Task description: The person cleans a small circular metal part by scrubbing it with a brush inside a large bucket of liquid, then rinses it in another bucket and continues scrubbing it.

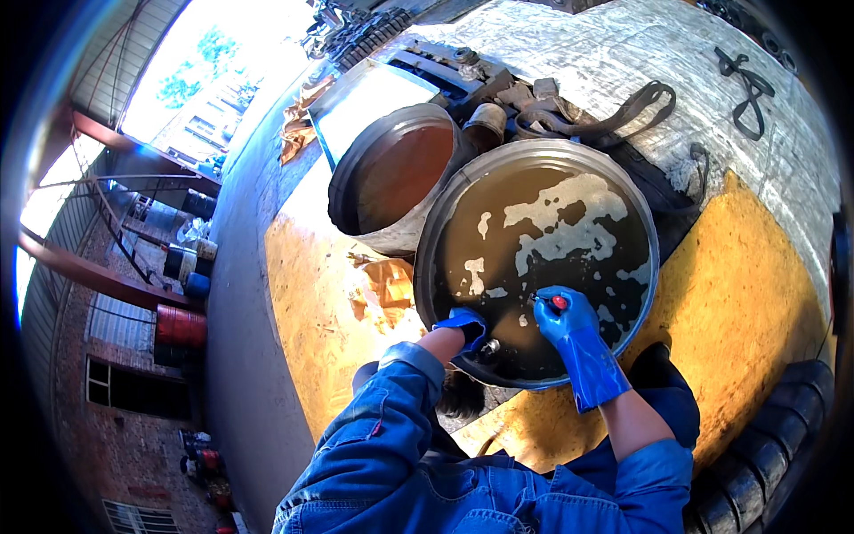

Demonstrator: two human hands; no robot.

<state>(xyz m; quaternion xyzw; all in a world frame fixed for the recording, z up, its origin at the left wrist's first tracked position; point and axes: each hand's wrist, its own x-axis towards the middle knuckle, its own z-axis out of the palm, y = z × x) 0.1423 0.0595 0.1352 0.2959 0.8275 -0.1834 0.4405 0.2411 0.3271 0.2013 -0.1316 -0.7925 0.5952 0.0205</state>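
Observation:
A wide round tub [654,258] of murky brown liquid, with pale foam patches on top, stands right in front of me. Over its near right side is my right hand [567,313] in a long blue rubber glove, closed around a tool with a red-and-black handle [559,303]. The tool's working end is too small to make out. At the tub's near left rim my left hand [467,327], also blue-gloved, reaches down inside. Its fingers look curled but are partly hidden. A small shiny metal part [488,348] shows just beside it at the liquid's surface.
A second drum [396,233] with reddish-brown liquid touches the tub's far left. Behind stand a small rusty can [486,125], a dark strap [645,107] and a metal tray [374,93]. Yellow sheeting [756,267] lies underneath; a large tyre [765,454] sits at lower right.

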